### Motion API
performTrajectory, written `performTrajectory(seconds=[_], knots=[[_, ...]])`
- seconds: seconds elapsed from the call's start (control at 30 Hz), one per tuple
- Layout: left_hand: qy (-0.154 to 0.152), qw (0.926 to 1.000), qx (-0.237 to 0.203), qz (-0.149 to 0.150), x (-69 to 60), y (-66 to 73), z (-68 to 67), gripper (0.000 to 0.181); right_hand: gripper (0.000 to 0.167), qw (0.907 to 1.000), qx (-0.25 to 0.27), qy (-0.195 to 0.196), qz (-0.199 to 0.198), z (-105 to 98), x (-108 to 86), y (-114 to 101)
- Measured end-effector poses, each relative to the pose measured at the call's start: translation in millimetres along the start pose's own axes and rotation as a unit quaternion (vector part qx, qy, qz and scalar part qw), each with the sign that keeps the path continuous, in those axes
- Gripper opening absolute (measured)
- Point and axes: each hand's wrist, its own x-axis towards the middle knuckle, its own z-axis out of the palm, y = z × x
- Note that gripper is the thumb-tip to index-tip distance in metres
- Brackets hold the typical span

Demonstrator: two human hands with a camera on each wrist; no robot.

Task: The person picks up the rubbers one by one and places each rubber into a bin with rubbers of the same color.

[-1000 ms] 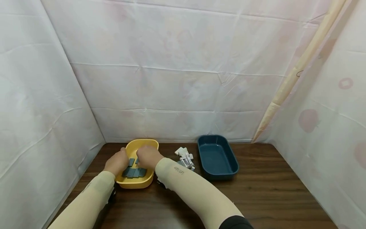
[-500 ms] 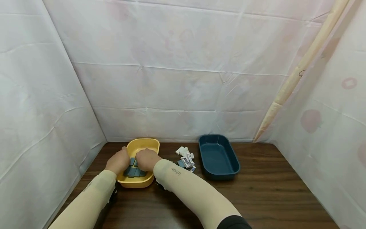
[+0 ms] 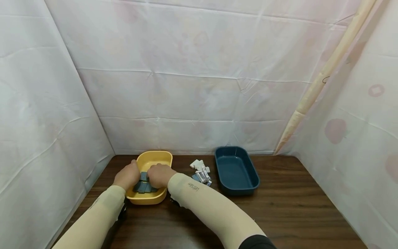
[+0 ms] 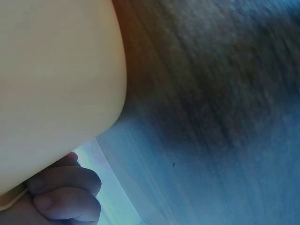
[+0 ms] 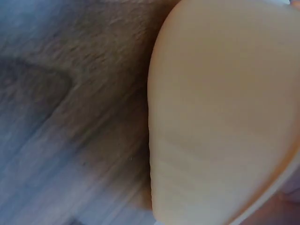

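Observation:
A yellow tray stands at the left of the table. My left hand grips its left rim; in the left wrist view the curled fingers show at the edge beneath the tray's pale wall. Inside the tray, several flat grey-blue blocks lie side by side in a row near the front. Another grey-blue block sits just behind that row. My right hand reaches over the right rim, fingers curled down at a block beside it; the fingertips are hidden. The right wrist view shows mainly the tray's outer wall.
A pile of small white pieces, printed white blocks and a grey-blue piece lies right of the yellow tray. Beyond it stands a dark blue tray. White cloth walls enclose the brown wooden table.
My right hand has shifted slightly within the yellow tray, and the grey-blue block seen at its fingertips earlier is now mostly hidden. The left hand has stayed on the rim.

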Motion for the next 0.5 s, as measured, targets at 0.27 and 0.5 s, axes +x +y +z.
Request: performTrajectory(seconds=[0.27,0.5], knots=[[0.003,1.0,0.008,0.002,-7.7,11.0,-3.8,0.063,0.035,0.9975,0.018,0.066,-0.017,-17,-11.5,24],[0.004,0.9999,0.014,-0.008,-9.7,5.7,-5.7,0.064,0.032,0.9922,0.049,0.115,-0.004,-30,-27.4,47]])
